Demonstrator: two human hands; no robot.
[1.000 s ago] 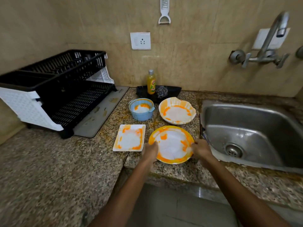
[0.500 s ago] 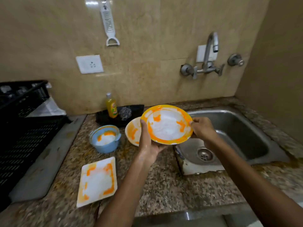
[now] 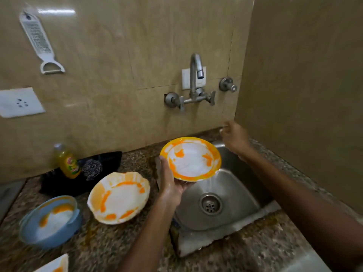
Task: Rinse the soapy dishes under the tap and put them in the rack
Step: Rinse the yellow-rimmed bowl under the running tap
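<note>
Over the left edge of the steel sink (image 3: 241, 195) hangs the round yellow-rimmed plate (image 3: 191, 159), tilted a little toward the camera and smeared with white foam and orange streaks. The left hand (image 3: 170, 183) holds it alone, thumb pressed on the near left rim and the fingers wrapped underneath, out of sight. The plate sits below and in front of the tap (image 3: 196, 75), whose spout shows no water running.

The right hand (image 3: 233, 137) is free of the plate, raised above the sink's back right corner near the wall, below the tap handles; its fingers are loosely curled and blurred, holding nothing that can be made out.

On the granite counter (image 3: 110, 244) just left of the sink lies a scalloped plate (image 3: 118, 198), also foamy with orange patches (its rim is wavy rather than round). Further left stands a blue bowl (image 3: 50, 220) with foam and an orange smear inside. A corner of a white square plate (image 3: 54, 266) shows at the bottom edge.

Behind these, against the wall, a black tray (image 3: 110, 163) carries a yellow bottle of dish soap (image 3: 67, 163) and a steel scrubber (image 3: 91, 169) beside it. On the tiled wall hang a white grater (image 3: 40, 43) and, below it, a wall socket (image 3: 19, 102).
</note>
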